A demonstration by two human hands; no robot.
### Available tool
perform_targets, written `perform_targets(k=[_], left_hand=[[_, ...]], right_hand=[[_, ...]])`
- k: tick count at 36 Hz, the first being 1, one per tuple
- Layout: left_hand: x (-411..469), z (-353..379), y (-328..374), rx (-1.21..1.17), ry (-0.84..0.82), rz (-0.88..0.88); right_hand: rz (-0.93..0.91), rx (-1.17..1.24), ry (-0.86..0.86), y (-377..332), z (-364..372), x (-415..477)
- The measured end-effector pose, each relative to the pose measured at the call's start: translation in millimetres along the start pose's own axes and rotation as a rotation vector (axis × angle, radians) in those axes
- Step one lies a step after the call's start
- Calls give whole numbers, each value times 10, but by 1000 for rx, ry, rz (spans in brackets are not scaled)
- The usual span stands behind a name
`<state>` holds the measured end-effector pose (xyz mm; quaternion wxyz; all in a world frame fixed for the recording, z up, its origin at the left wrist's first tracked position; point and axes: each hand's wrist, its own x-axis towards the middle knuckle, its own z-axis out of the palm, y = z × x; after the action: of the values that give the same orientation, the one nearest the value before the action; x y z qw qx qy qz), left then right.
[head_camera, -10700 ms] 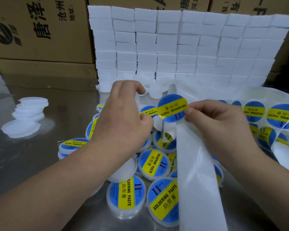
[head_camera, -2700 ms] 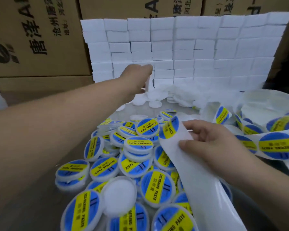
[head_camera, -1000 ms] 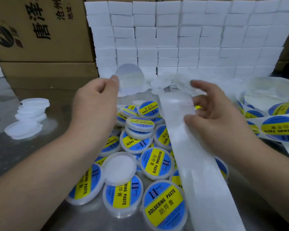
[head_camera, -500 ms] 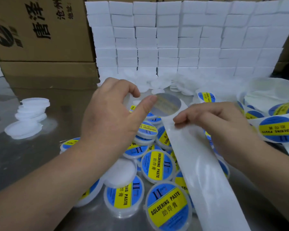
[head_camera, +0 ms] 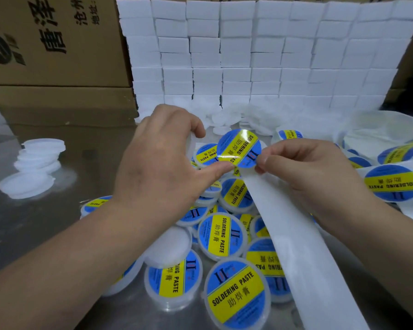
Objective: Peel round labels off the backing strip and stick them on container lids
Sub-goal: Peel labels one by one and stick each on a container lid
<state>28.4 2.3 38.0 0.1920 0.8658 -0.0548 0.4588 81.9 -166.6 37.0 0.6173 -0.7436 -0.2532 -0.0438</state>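
A round blue and yellow "soldering paste" label [head_camera: 239, 147] stands up at the top end of the white backing strip [head_camera: 296, 246]. My right hand [head_camera: 308, 170] pinches the strip's top end at the label's lower right edge. My left hand [head_camera: 162, 163] is curled around a clear lid that is mostly hidden behind the label; its thumb touches the label's lower left edge. Below both hands lies a pile of labelled lids [head_camera: 221, 236], with one bare white lid [head_camera: 169, 248] among them.
The metal table [head_camera: 34, 234] carries a stack of blank lids [head_camera: 41, 151] at the left and loose blank lids [head_camera: 224, 117] at the back. The strip with labels [head_camera: 391, 182] coils at the right. A wall of white blocks [head_camera: 248, 55] and cardboard boxes [head_camera: 53, 44] close the back.
My left hand fetched a clear lid from the back and brought it to the strip. The label now stands free above the strip's top end, facing me, between both hands.
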Motion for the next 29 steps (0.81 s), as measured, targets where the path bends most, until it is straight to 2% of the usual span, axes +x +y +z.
perform_targets(k=[6, 9, 11, 13, 16, 18, 24, 29], left_hand=[[-8, 46, 5, -54, -26, -96], [-16, 62, -40, -90, -3, -101], [7, 53, -64, -150, 29, -179], [43, 46, -49, -353, 56, -334], [86, 42, -7, -794, 77, -525], [99, 33, 7, -1006, 37, -566], [71, 36, 20, -1292, -187, -625], [42, 48, 16, -1378, -368, -625]], right_hand=[[-52, -76, 45, 39, 40, 2], [-52, -26, 98, 42, 11, 30], [-52, 34, 133, 29, -34, 53], [-65, 76, 126, 3, -54, 53], [-81, 51, 9, -13, -23, 21], [-64, 33, -92, -5, 8, 0], [-78, 6, -196, 28, 21, -7], [-87, 34, -225, 41, 34, -10]])
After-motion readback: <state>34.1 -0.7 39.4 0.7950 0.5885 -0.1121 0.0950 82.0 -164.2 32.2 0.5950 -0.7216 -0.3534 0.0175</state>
